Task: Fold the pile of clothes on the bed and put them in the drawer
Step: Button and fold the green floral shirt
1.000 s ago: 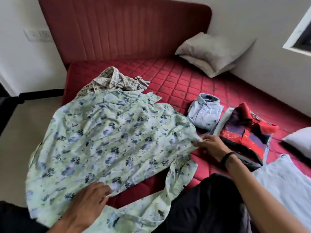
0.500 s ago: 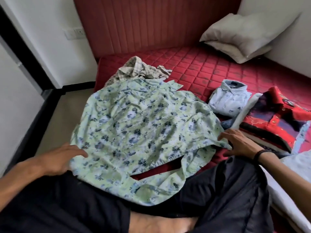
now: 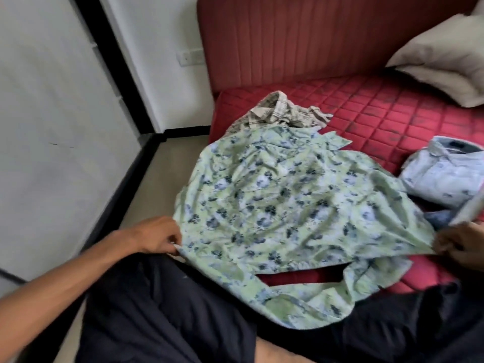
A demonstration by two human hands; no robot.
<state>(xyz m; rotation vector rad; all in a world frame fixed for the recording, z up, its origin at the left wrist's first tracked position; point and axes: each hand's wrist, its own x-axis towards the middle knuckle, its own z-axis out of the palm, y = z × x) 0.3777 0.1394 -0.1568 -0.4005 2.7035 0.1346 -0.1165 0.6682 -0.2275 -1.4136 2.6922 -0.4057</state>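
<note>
A light green floral shirt (image 3: 282, 208) lies spread across the near corner of the red quilted bed (image 3: 379, 111) and over my lap. My left hand (image 3: 159, 235) pinches the shirt's left edge beside the mattress side. My right hand (image 3: 461, 244) grips the shirt's right corner at the frame's right edge, partly cut off. A crumpled beige checked shirt (image 3: 282, 113) lies behind the floral one. A folded pale blue shirt (image 3: 440, 174) rests to the right.
A red padded headboard (image 3: 301, 38) rises behind the bed, with a grey pillow (image 3: 442, 56) at the far right. A white cabinet front (image 3: 52, 127) with black trim stands left, across a strip of beige floor (image 3: 157, 179).
The view has swung left. My left hand moved from resting by the shirt's lower left edge to pinching that edge. My right hand stays at the shirt's right corner.
</note>
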